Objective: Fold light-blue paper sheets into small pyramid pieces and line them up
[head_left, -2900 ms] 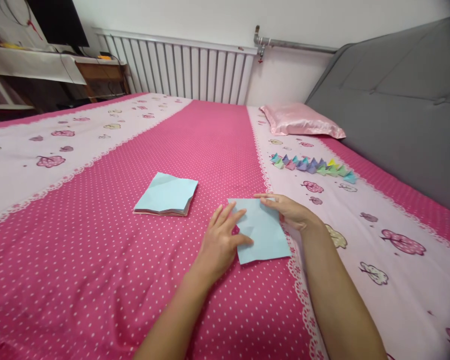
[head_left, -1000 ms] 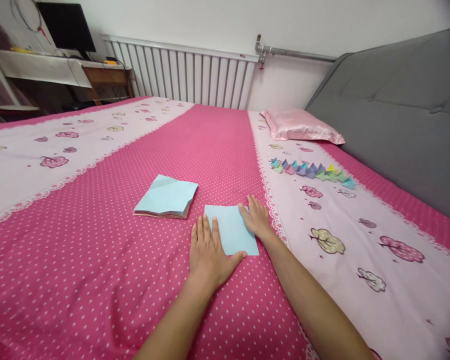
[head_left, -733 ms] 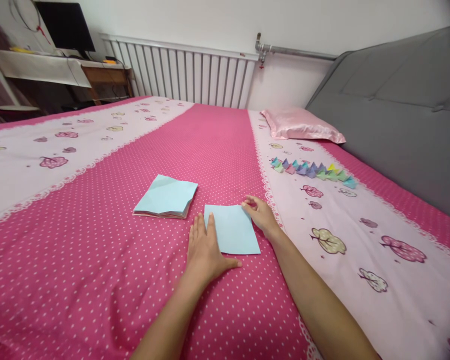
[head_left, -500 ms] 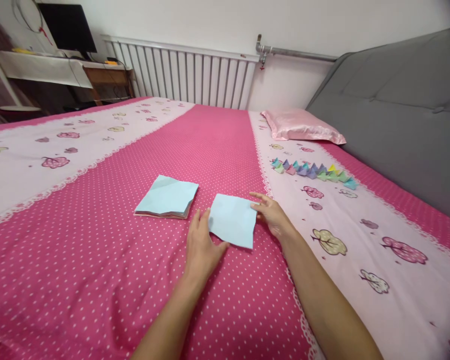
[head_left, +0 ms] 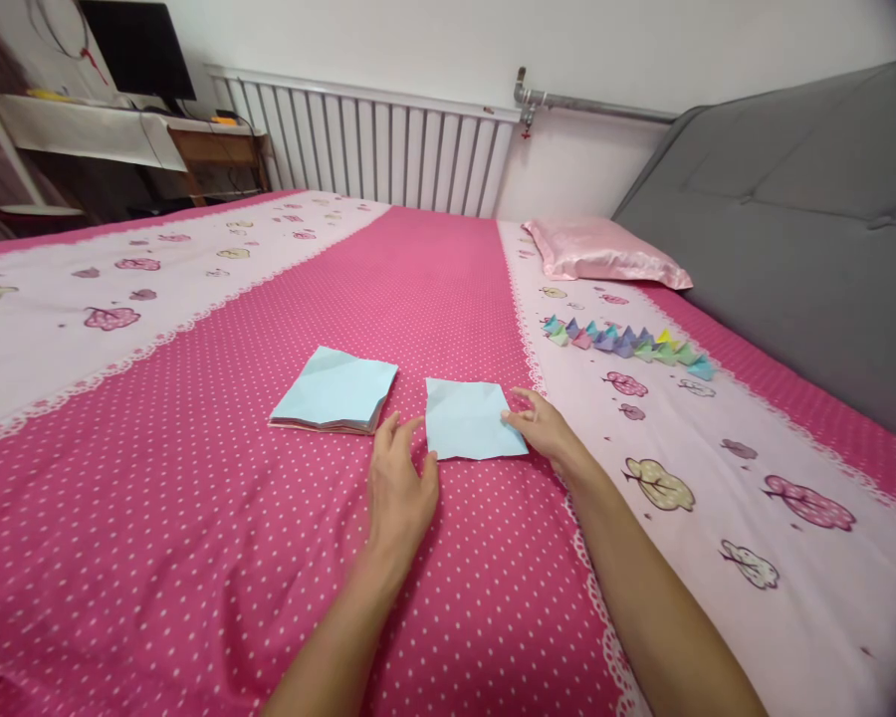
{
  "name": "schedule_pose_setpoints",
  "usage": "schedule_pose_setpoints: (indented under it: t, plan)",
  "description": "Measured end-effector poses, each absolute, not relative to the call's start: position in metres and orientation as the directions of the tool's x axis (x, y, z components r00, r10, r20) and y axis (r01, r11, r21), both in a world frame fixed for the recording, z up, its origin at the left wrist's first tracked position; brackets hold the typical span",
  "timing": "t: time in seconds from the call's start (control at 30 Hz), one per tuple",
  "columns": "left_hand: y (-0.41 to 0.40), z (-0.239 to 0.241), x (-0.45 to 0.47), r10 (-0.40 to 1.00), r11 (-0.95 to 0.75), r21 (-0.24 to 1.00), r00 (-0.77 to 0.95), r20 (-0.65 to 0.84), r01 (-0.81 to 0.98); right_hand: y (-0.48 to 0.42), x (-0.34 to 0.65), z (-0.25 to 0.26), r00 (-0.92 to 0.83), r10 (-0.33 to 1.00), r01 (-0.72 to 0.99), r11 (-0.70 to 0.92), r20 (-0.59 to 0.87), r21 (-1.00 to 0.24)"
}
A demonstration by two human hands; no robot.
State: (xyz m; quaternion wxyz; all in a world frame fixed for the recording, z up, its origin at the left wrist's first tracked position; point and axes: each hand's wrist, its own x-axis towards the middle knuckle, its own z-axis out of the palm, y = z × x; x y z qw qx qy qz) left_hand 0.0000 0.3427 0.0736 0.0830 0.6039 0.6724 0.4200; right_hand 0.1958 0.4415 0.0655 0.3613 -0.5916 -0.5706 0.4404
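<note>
A light blue paper sheet (head_left: 472, 418) lies on the pink dotted bedsheet (head_left: 194, 518), creased and slightly lifted. My right hand (head_left: 547, 432) pinches its right edge with thumb and fingertips. My left hand (head_left: 400, 480) is at the sheet's lower left corner, with the thumb and forefinger closed on that corner and the other fingers loosely curled. A stack of square papers (head_left: 335, 389) with a light blue top sheet rests just left of my left hand.
A row of several small folded paper pieces (head_left: 627, 340) in mixed colours lies on the pale strip to the right. Behind it is a pink pillow (head_left: 604, 252) against the grey headboard (head_left: 791, 219). A white radiator (head_left: 365, 149) lines the far wall.
The sheet was pressed flat under both hands, then lifted and turned. It now sits a little further away, and both hands have gone from flat palms to pinching its edges.
</note>
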Motion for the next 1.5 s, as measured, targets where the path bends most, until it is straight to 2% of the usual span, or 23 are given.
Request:
schedule_pose_setpoints:
  t: [0.1, 0.27, 0.4, 0.47, 0.57, 0.63, 0.7, 0.73, 0.8, 0.87, 0.97, 1.03, 1.23, 1.5]
  plan:
    - [0.344, 0.074, 0.001, 0.875, -0.088, 0.663, -0.260, 0.408, 0.743, 0.438, 0.186, 0.067, -0.134, 0.988, 0.303, -0.038, -0.082, -0.952]
    - [0.344, 0.074, 0.005, 0.834, -0.178, 0.608, -0.210, 0.511, 0.774, 0.418, 0.182, 0.094, -0.444, 0.849, 0.284, -0.169, -0.285, -0.944]
    - [0.343, 0.072, 0.010, 0.843, -0.233, 0.501, -0.084, 0.532, 0.834, 0.414, 0.188, 0.100, -0.598, 0.730, 0.259, -0.217, -0.332, -0.941]
    - [0.342, 0.070, 0.013, 0.868, -0.237, 0.434, -0.011, 0.497, 0.869, 0.413, 0.194, 0.100, -0.616, 0.705, 0.306, -0.196, -0.351, -0.931]
    - [0.341, 0.064, 0.015, 0.927, -0.195, 0.331, 0.063, 0.371, 0.923, 0.412, 0.203, 0.105, -0.558, 0.731, 0.524, -0.056, -0.392, -0.850]
    - [0.341, 0.059, 0.016, 0.957, -0.160, 0.278, 0.080, 0.277, 0.947, 0.409, 0.205, 0.113, -0.409, 0.858, 0.709, 0.083, -0.312, -0.701]
    - [0.340, 0.056, 0.016, 0.974, -0.143, 0.240, 0.093, 0.206, 0.960, 0.407, 0.200, 0.119, -0.242, 0.968, 0.820, 0.165, -0.069, -0.547]
    - [0.340, 0.056, 0.016, 0.979, -0.140, 0.226, 0.100, 0.180, 0.964, 0.405, 0.194, 0.120, -0.200, 0.978, 0.833, 0.202, 0.060, -0.515]
    - [0.340, 0.056, 0.017, 0.984, -0.132, 0.202, 0.104, 0.143, 0.970, 0.400, 0.177, 0.117, -0.257, 0.936, 0.774, 0.348, 0.240, -0.529]
    - [0.339, 0.058, 0.017, 0.989, -0.123, 0.184, 0.104, 0.109, 0.975, 0.394, 0.156, 0.105, -0.430, 0.849, 0.631, 0.526, 0.307, -0.570]
    - [0.339, 0.064, 0.016, 0.990, -0.141, 0.156, 0.135, 0.047, 0.978, 0.385, 0.132, 0.081, -0.702, 0.693, 0.488, 0.637, 0.165, -0.597]
    - [0.338, 0.067, 0.016, 0.987, -0.158, 0.141, 0.159, 0.009, 0.977, 0.383, 0.127, 0.069, -0.741, 0.667, 0.508, 0.629, 0.073, -0.588]
    - [0.337, 0.068, 0.017, 0.989, -0.139, 0.123, 0.144, -0.029, 0.983, 0.385, 0.131, 0.063, -0.716, 0.698, 0.613, 0.601, -0.037, -0.513]
    - [0.338, 0.058, 0.013, 0.994, -0.091, 0.167, 0.080, 0.072, 0.982, 0.408, 0.150, 0.051, -0.530, 0.844, 0.805, 0.471, -0.080, -0.360]
